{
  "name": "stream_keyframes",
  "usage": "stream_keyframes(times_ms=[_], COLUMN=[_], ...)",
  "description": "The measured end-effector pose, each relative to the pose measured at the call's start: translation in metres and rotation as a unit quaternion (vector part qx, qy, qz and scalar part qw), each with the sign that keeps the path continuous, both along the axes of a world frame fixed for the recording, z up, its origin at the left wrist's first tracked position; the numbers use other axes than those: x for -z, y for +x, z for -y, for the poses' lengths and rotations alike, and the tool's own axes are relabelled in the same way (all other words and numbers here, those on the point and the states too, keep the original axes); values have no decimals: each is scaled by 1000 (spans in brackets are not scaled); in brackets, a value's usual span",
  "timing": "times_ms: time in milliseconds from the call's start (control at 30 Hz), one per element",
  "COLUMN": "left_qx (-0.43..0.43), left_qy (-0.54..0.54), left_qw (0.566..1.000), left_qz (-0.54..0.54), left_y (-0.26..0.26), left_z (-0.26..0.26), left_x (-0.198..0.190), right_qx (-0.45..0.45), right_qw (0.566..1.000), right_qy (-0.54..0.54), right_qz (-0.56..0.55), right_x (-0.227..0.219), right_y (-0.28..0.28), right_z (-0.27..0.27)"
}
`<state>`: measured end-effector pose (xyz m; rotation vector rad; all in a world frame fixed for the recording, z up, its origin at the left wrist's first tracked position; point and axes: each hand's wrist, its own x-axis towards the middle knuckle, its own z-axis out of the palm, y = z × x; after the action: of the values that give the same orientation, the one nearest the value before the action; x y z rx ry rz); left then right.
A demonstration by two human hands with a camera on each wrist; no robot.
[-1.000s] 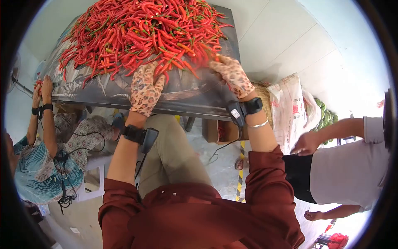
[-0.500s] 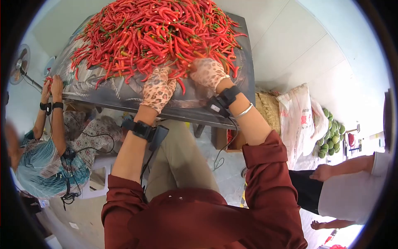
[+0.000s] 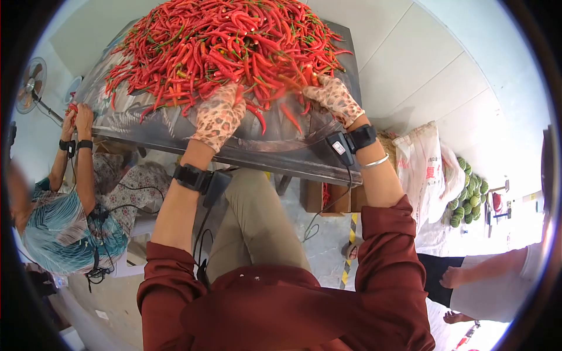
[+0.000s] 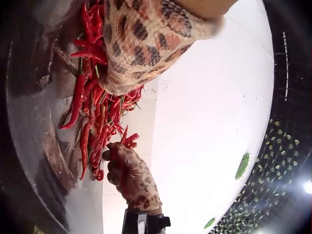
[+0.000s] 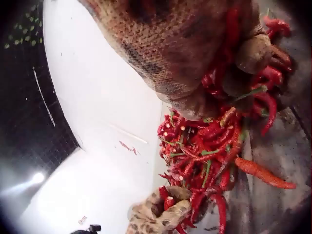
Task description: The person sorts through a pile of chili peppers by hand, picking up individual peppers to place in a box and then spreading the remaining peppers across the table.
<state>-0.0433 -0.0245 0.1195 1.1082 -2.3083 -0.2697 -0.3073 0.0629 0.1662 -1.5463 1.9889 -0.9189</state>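
Note:
A big heap of red chilies (image 3: pixel 228 41) covers a dark metal table (image 3: pixel 170 131). Both my hands wear leopard-print gloves and work at the heap's near edge. My left hand (image 3: pixel 219 117) has its fingers dug into the chilies (image 4: pixel 90 112); the right wrist view shows this left hand (image 5: pixel 165 212) curled round a few of them. At the heap's right corner, my right hand (image 3: pixel 333 99) grips a bunch of chilies (image 5: pixel 219 141). In the left wrist view this right hand (image 4: pixel 129 173) has curled fingers with chilies poking out.
Another person (image 3: pixel 64 228) sits at the left, handling chilies at the table's left edge (image 3: pixel 76 114). A fan (image 3: pixel 30 93) stands far left. A cardboard box (image 3: pixel 328 199) sits under the table; a white sack (image 3: pixel 430 169) and green melons (image 3: pixel 468 193) are right. A bystander (image 3: pixel 497 281) stands lower right.
My right hand has moved from beside the left hand out to the heap's right corner. A few chilies have slid toward the table's near edge. The left hand has barely shifted.

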Motion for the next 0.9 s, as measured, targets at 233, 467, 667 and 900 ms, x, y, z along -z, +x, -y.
stream_keyframes(times_ms=[233,467,667,900], left_qx=[178,175,178,266], left_qy=[80,31,-29,270], left_qw=[970,977,977,884], left_qz=[142,119,110,-273], left_y=[-16,-11,-4,7], left_z=[-19,-18,-25,-17], left_x=[-9,5,5,24], right_qx=[-73,-107,-127,-135], right_qw=[982,965,947,945], right_qy=[12,41,92,100], right_qz=[-171,-235,-281,-280], right_x=[34,32,29,24], right_y=[23,68,77,70], right_z=[-5,-5,-3,-21])
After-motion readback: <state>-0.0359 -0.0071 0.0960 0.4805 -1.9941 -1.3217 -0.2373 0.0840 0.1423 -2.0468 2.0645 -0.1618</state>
